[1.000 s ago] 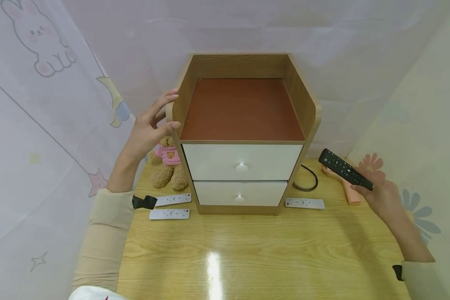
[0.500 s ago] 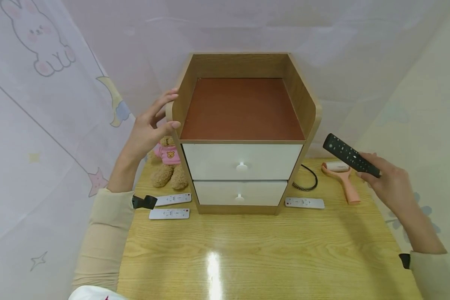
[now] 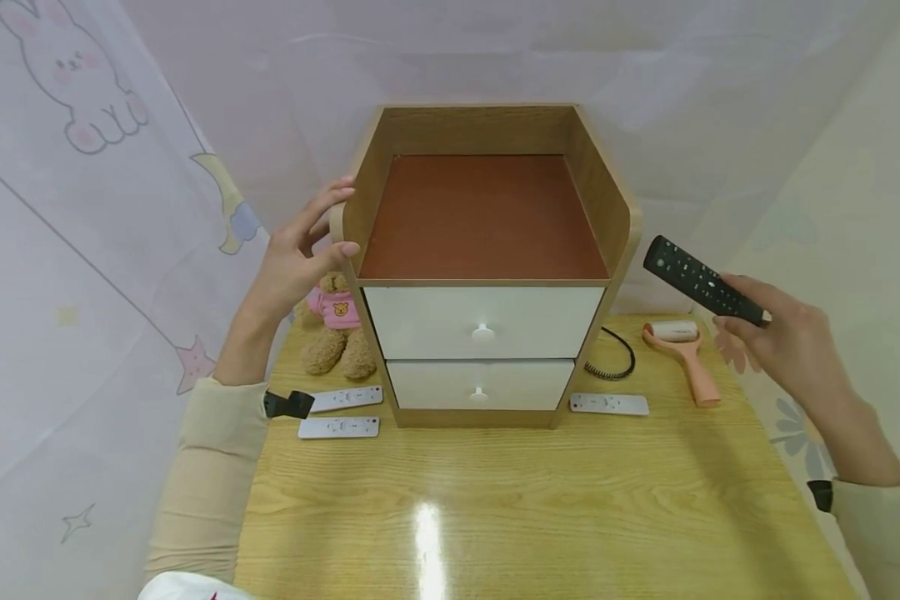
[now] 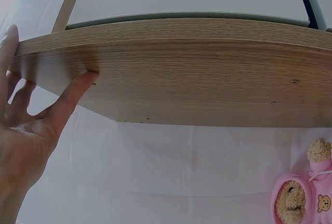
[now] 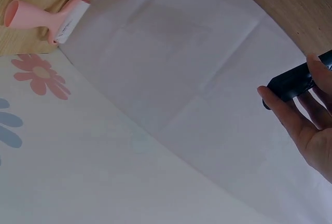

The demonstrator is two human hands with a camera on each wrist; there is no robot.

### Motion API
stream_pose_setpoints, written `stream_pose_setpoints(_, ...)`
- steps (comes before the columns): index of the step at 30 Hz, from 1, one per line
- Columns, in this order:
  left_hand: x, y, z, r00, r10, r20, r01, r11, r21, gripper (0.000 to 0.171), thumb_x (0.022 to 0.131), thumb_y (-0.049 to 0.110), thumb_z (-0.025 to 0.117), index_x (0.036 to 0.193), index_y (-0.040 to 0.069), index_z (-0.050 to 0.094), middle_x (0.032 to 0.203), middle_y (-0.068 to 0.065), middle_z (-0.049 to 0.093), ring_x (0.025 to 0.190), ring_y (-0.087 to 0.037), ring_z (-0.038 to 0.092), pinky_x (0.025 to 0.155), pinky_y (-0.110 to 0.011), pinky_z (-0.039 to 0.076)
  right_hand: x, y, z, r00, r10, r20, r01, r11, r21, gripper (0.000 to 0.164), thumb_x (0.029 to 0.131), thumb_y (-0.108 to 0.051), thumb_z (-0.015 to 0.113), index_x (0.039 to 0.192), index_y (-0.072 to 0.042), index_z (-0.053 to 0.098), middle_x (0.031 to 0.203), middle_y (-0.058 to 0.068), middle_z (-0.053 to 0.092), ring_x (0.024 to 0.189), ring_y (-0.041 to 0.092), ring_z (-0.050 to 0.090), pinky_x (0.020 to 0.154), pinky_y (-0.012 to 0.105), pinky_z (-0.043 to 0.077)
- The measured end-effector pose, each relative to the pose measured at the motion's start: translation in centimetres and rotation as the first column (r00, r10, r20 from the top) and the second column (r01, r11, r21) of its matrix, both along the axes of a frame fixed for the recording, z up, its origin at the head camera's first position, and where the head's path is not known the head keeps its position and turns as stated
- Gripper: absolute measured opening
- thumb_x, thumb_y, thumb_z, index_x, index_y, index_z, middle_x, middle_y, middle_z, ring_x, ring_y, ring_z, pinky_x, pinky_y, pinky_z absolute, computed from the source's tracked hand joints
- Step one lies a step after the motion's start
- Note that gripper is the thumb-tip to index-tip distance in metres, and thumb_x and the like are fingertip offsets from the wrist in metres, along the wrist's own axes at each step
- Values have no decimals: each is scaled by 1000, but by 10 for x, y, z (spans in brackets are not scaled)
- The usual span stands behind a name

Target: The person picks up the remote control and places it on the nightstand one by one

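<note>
My right hand holds a black remote control by its near end, raised above the table's right side. The remote tilts up toward the left, with its button face visible. In the right wrist view, thumb and fingers pinch the dark remote, partly cut off by the frame. At the left, my left hand rests against the side panel of a small wooden cabinet, fingers spread along its upper edge. The left wrist view shows a fingertip touching the cabinet's wooden panel.
Two white drawers with knobs front the cabinet. Two white remotes and a teddy bear in pink lie at left. On the right are another white remote, a coiled black cord and an orange-handled lint roller.
My right hand has risen and shifted rightward with the black remote, uncovering the lint roller on the table. My left hand has stayed at the cabinet's side.
</note>
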State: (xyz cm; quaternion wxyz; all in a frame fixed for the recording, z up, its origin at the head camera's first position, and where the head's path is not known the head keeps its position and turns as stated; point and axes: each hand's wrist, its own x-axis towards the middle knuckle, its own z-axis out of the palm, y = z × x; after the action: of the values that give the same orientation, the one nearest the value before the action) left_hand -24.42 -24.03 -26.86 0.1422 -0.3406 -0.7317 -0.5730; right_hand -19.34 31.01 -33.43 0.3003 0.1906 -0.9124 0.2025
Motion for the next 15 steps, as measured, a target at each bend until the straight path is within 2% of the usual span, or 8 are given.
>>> stream_pose_setpoints(2, 0, 0, 0, 1000, -10, 13, 10, 1000, 15, 56, 88, -9, 61, 140, 0, 44, 154, -8, 33, 139, -30, 34, 74, -20, 54, -1, -2, 4, 1000, -2, 3, 2, 1000, 3, 63, 71, 11, 78, 129, -6, 61, 118, 25, 63, 69, -13, 48, 54, 11, 31)
stream_pose_setpoints(3, 0, 0, -1, 1000, -13, 15, 12, 1000, 19, 56, 88, -9, 61, 140, 0, 44, 154, -8, 33, 138, -31, 34, 73, -20, 54, -2, -3, 6, 1000, -4, 5, 4, 1000, 5, 63, 71, 10, 78, 129, -6, 61, 118, 25, 63, 69, -14, 47, 54, 10, 30)
stream_pose_setpoints(4, 0, 0, -1, 1000, -13, 15, 13, 1000, 20, 56, 88, -9, 61, 140, 0, 44, 154, -8, 33, 138, -32, 34, 73, -20, 54, -3, -4, 8, 1000, -2, 7, 2, 1000, 4, 62, 71, 10, 78, 129, -6, 61, 118, 25, 63, 70, -10, 53, 55, 10, 30)
stream_pose_setpoints(6, 0, 0, -1, 1000, -18, 20, 17, 999, 29, 56, 88, -9, 61, 140, 0, 44, 154, -8, 33, 138, -34, 35, 73, -20, 54, -5, -7, 12, 1000, 4, 6, -4, 1000, 4, 61, 72, 10, 78, 129, -5, 61, 119, 26, 63, 77, 8, 66, 58, 8, 30)
stream_pose_setpoints(9, 0, 0, -1, 1000, -21, 23, 20, 999, 36, 56, 88, -8, 62, 140, 0, 44, 154, -8, 33, 138, -35, 34, 72, -20, 54, -7, -11, 19, 1000, 15, 10, -15, 1000, 9, 61, 72, 11, 78, 128, -3, 61, 121, 26, 61, 80, 42, 67, 62, 3, 29)
stream_pose_setpoints(11, -1, 0, -1, 999, -17, 32, 15, 999, 33, 56, 89, -7, 62, 141, 0, 44, 154, -7, 33, 137, -36, 35, 71, -20, 54, -9, -14, 23, 1000, 29, 12, -29, 1000, 8, 60, 72, 11, 78, 129, -2, 61, 122, 26, 61, 80, 45, 66, 65, 2, 30)
stream_pose_setpoints(15, -1, -1, -1, 998, -16, 58, 14, 999, 33, 56, 89, -6, 62, 141, 2, 44, 155, -5, 32, 136, -37, 36, 69, -22, 55, -11, -20, 31, 999, 33, 8, -34, 999, 27, 61, 73, 10, 77, 130, -4, 60, 124, 24, 61, 78, 43, 67, 68, 1, 30)
